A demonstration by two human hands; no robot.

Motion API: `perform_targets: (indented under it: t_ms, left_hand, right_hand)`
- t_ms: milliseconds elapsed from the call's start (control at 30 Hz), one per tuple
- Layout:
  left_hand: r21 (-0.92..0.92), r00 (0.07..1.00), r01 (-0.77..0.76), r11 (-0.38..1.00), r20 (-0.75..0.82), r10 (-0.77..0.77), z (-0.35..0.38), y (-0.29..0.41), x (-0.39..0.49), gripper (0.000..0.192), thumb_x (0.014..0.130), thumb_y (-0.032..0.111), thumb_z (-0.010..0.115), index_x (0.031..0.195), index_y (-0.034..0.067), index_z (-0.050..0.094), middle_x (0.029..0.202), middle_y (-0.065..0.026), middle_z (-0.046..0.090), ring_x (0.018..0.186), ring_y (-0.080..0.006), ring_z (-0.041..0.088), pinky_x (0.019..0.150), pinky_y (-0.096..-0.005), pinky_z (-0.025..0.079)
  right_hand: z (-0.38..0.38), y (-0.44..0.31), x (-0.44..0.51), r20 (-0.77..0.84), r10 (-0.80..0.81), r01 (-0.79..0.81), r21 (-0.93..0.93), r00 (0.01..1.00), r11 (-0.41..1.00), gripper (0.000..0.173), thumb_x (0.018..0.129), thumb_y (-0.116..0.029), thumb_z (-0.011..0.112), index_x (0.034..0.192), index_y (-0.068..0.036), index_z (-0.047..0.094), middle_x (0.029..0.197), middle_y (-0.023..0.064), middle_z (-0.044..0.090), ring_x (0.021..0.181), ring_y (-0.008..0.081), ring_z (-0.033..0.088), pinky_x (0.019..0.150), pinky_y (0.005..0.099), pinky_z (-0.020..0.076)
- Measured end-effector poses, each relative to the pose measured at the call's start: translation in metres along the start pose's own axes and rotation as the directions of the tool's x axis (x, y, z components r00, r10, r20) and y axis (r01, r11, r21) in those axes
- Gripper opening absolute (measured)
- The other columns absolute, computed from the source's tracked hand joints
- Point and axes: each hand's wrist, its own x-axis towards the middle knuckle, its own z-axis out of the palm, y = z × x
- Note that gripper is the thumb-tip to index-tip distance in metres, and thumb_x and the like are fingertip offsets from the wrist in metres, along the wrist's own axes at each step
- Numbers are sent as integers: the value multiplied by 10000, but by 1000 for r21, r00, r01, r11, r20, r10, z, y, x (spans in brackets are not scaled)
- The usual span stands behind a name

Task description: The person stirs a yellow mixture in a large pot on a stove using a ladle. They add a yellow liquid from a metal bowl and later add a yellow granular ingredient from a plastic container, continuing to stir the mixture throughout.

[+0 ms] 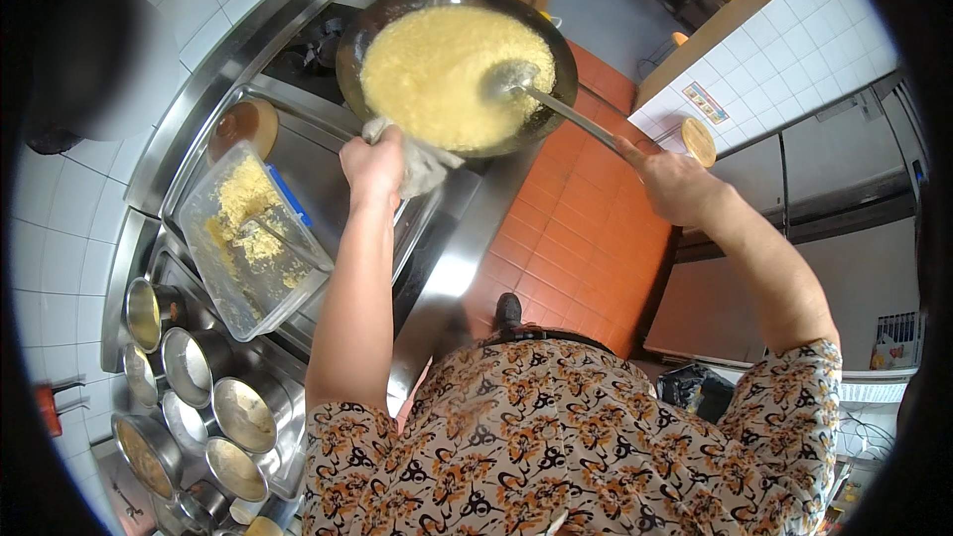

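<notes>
A dark wok (569, 82) holds a bubbly yellow mixture (439, 74) that fills much of it. My left hand (376, 167) is closed around a grey cloth (424, 167) at the wok's near left edge; the part of the wok under the cloth is hidden. My right hand (674, 182) grips the long metal handle of a ladle (577, 117), whose round head lies in the mixture at the right side of the wok.
A clear plastic container (216, 298) with yellow crumbly food and a utensil stands left of my forearm. Several metal pots (249, 413) crowd the lower left. A round lid-like object (242, 130) lies behind the container. Tiled wall (52, 246) borders the steel counter (141, 201).
</notes>
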Motion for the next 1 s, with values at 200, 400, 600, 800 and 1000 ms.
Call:
perform_targets:
  t_ms: [200,400,600,800,1000]
  left_hand:
    - [30,997,71,997,30,-72,-1,-1,2,400,931,145,720,1173,-162,633,1106,-206,694,943,-231,684,794,-368,550]
    - [-18,1000,22,1000,-2,-22,1,-6,4,356,880,154,721,1046,-153,651,961,-177,701,832,-189,653,741,-352,530]
    - [-10,1000,20,1000,-6,-20,1,-7,4,361,883,149,730,1066,-152,653,978,-173,704,837,-188,657,742,-350,530]
    - [-14,998,52,999,18,-52,1,-2,3,378,949,129,728,1175,-156,629,1103,-203,703,927,-237,697,786,-367,557]
    - [-2,996,84,996,3,-84,1,4,-1,388,950,125,731,1171,-174,620,1111,-217,699,927,-250,703,785,-372,560]
  right_hand:
    - [14,-26,44,-46,30,-24,119,998,993,924,886,25,525,1664,-81,37,1003,209,728,953,359,717,844,474,576]
    - [33,-53,82,-239,-65,180,502,969,846,812,902,16,465,1642,-25,132,998,293,701,974,424,695,867,500,545]
    - [23,-82,100,-329,-141,343,708,934,617,735,933,-14,490,1627,-17,248,865,157,633,772,222,656,706,376,551]
    - [2,-73,73,-201,-214,289,774,956,563,750,938,-23,485,1645,-68,239,749,74,569,576,147,581,556,337,530]
    - [-2,-25,41,-124,-322,332,573,939,749,806,855,-7,518,1626,-49,289,760,173,610,708,233,646,692,382,548]
